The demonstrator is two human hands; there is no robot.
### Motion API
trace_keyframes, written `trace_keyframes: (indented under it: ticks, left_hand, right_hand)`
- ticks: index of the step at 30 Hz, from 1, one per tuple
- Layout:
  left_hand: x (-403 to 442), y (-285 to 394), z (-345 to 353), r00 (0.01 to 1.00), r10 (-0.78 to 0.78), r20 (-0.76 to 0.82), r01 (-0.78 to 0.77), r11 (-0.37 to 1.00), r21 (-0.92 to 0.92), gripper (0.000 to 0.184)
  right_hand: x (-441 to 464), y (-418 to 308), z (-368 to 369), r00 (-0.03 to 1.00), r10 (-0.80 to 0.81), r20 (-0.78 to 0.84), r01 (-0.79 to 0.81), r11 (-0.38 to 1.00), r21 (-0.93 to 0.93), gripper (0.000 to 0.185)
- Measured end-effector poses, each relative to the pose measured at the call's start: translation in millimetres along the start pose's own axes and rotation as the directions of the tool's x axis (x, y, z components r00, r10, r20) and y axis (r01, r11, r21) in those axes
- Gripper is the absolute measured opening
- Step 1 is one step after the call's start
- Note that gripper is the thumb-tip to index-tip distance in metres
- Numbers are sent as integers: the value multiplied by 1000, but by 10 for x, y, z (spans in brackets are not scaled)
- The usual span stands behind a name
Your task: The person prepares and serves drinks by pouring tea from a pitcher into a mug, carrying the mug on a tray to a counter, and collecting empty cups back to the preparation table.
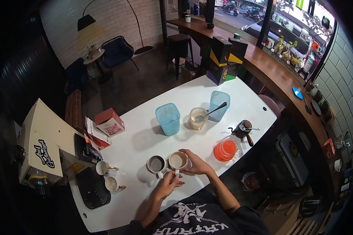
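A light cup of milky brown drink point(178, 159) stands on the white table in front of me, its handle pointing toward my body. My right hand point(197, 165) curls around its right side. At the handle, the fingers of my left hand point(168, 185) are closed, partly hiding it. Just left of this cup is another cup with a dark drink point(156, 163), its handle close to my left fingertips. Farther right sits a glass jug of red liquid point(225, 150).
Two blue plastic containers point(168, 119) and a glass with a spoon point(197, 118) stand farther back. A dark pot point(245, 127) is at right. Two white cups point(111, 183), red boxes point(110, 122) and a cream machine point(47, 141) occupy the left. Black boxes point(223, 58) are at the far end.
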State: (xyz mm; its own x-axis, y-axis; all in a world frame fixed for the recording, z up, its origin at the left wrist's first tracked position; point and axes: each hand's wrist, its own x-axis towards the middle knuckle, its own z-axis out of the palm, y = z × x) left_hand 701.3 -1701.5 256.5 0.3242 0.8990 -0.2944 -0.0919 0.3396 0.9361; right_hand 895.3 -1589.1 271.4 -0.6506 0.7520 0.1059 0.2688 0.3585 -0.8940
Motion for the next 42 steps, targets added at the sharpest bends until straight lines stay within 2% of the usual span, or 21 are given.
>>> trace_keyframes:
  ticks: [2,5,8,12,15,17,21,24,25,28,29,31,33,36,39,41,42]
  left_hand:
    - [-8,14,13,997,-45,-55,41,997,-66,31]
    - [-11,-21,27,993,-79,-85,74,996,-57,34]
    - [-10,-79,46,988,-72,-140,56,992,-112,34]
    - [-12,-184,58,984,-69,-165,54,994,-94,36]
    - [-17,-212,54,974,-60,-218,36,993,-113,38]
    - [-58,-232,31,976,4,-220,-10,1000,-27,41]
    - [-218,-198,6,972,59,-227,-63,998,-10,44]
    - [-420,-40,-22,977,178,-114,-162,978,131,44]
    - [-479,-59,-25,975,175,-137,-158,980,124,44]
    - [-601,-29,-5,949,302,-88,-289,948,136,42]
    - [-634,-41,-12,948,301,-102,-287,949,133,42]
    - [-701,-30,-16,927,363,-96,-342,922,181,41]
    - [-788,49,-18,930,358,-86,-345,928,140,38]
    - [-850,49,12,972,234,-6,-234,972,17,35]
    - [-880,120,146,973,228,46,-228,974,-12,33]
    - [-868,155,210,973,162,164,-164,987,-5,33]
    - [-850,175,266,963,185,197,-194,981,27,34]
  right_hand:
    - [-8,-23,24,999,38,-24,-38,999,1,87]
    - [-46,-93,63,995,98,-19,-98,995,32,86]
    - [-106,-100,125,996,70,-59,-69,998,12,87]
    - [-179,-75,191,995,-12,-98,8,999,-37,88]
    - [-207,-84,220,997,5,-72,-10,997,-81,91]
    - [-230,-100,259,995,-18,-102,12,998,-56,89]
    - [-338,-212,293,998,-7,-67,6,1000,-11,91]
    - [-417,-363,337,998,10,-68,-7,999,44,94]
    - [-445,-414,355,999,6,-44,-4,999,50,94]
    - [-501,-629,386,991,-10,-136,25,994,109,93]
    - [-514,-705,401,992,-12,-122,26,993,111,93]
    - [-553,-852,439,979,-43,-199,47,999,12,93]
    - [-603,-981,490,971,-43,-237,50,998,23,93]
    - [-755,-1124,544,947,-39,-319,27,999,-43,93]
    - [-998,-1249,584,896,-11,-445,-29,996,-84,91]
    - [-1200,-1335,568,872,10,-489,-88,987,-137,88]
    - [-1314,-1341,568,852,8,-524,-102,983,-150,88]
